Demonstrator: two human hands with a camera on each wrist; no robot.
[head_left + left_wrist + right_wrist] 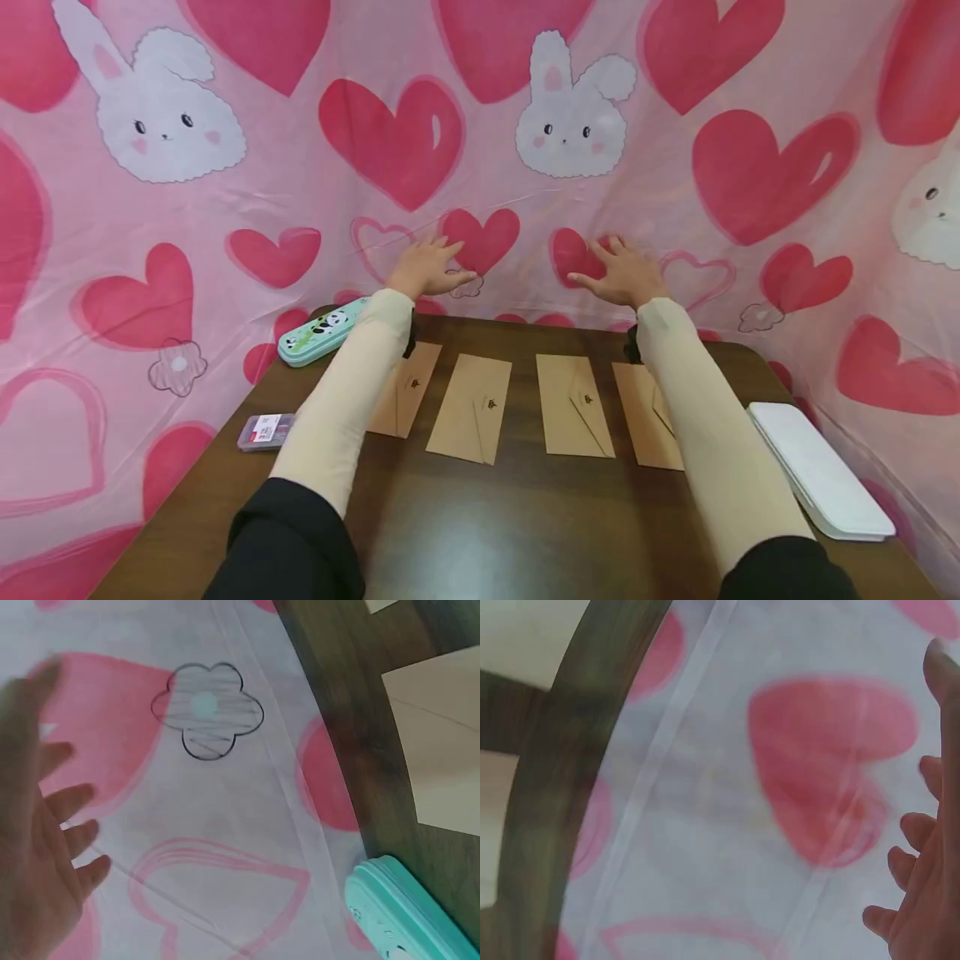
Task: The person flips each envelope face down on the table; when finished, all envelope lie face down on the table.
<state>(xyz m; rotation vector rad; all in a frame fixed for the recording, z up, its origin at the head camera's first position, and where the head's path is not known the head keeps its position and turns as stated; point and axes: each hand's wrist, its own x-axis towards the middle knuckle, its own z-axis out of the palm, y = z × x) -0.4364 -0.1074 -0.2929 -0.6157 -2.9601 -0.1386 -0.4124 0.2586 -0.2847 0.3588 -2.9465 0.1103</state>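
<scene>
Both arms reach forward over the table's far edge. My left hand [427, 268] is raised with fingers spread and holds nothing. Level with it on the other side, my right hand [621, 272] is likewise spread and bare. Below them several brown paper envelopes lie in a row: one [405, 392] partly under the left forearm, two [469, 408] [576, 406] between the arms, and another [645, 417] partly hidden by the right sleeve. The left wrist view shows the left fingers [71, 802] apart from a mint pencil case [405, 915]. In the right wrist view the right fingers [915, 832] face the curtain.
A pink curtain [525, 200] with hearts and rabbits hangs behind the brown table [480, 533]. At the left edge sit the panda-printed pencil case [318, 333] and a small clear box [266, 432] with a label. A white flat case [821, 471] lies at the right edge.
</scene>
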